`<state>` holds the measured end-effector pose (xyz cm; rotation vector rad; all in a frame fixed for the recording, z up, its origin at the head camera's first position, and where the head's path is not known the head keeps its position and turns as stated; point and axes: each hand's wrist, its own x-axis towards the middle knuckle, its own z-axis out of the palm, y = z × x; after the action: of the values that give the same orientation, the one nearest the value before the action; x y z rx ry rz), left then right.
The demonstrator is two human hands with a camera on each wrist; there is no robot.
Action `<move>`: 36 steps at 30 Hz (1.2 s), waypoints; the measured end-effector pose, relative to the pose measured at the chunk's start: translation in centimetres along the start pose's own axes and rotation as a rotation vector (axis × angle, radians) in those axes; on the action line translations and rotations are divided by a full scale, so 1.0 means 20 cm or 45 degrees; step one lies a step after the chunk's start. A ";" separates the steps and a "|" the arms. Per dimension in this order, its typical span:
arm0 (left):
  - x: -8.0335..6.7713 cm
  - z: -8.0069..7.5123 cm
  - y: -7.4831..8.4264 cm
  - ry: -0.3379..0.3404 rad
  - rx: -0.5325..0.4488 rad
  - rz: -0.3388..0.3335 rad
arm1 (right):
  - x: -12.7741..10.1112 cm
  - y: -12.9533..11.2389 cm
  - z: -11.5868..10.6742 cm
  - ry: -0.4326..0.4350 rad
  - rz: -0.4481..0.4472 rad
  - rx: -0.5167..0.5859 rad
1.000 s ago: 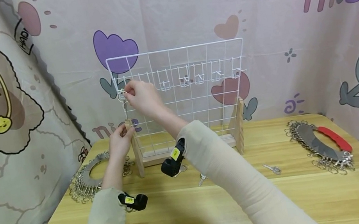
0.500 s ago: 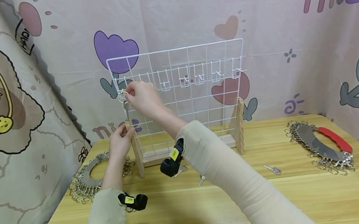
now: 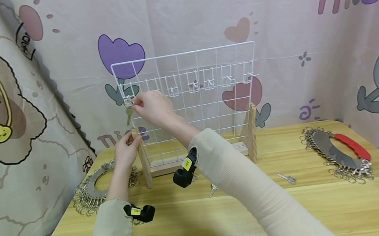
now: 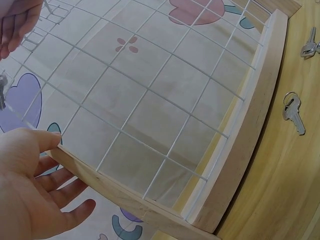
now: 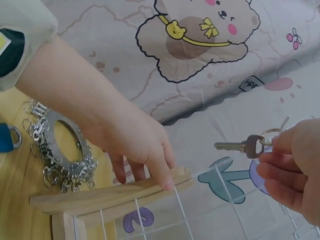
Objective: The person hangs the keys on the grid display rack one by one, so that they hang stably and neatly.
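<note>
In the head view my right hand is at the upper left corner of a white wire grid rack, by its leftmost hook. Thumb and fingertips pinch a small ring, from which a key extends in the right wrist view. That same key hangs just under the hook in the head view, and the fingers partly cover the ring. Lower down, my left hand grips the top of the rack's left wooden post, its thumb on the near side and the other fingers round the outside.
Several white hooks line the grid to the right. Loose keys lie on the wooden table. A ring-shaped plate loaded with keyrings lies left, another with a red handle right. A blue padlock shows beyond the left forearm.
The key beneath my right hand has swung from upright and edge-on to a slant with its flat side showing. My right hand has shifted slightly; the left keeps its grip on the post.
</note>
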<state>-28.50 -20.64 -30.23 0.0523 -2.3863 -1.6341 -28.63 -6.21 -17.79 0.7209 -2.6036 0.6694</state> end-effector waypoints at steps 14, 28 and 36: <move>-0.01 -0.01 0.00 -0.003 0.018 -0.008 | -0.11 0.19 0.04 -0.082 -0.053 0.152; 0.00 -0.01 -0.01 -0.007 0.014 0.017 | -0.35 0.56 0.08 -0.162 0.039 0.368; 0.01 -0.01 -0.02 -0.014 0.008 0.022 | -0.52 0.72 0.19 -0.208 0.075 0.454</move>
<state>-28.63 -20.92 -30.54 0.0237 -2.3935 -1.6239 -29.01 6.66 -30.57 0.8347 -2.6906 1.1569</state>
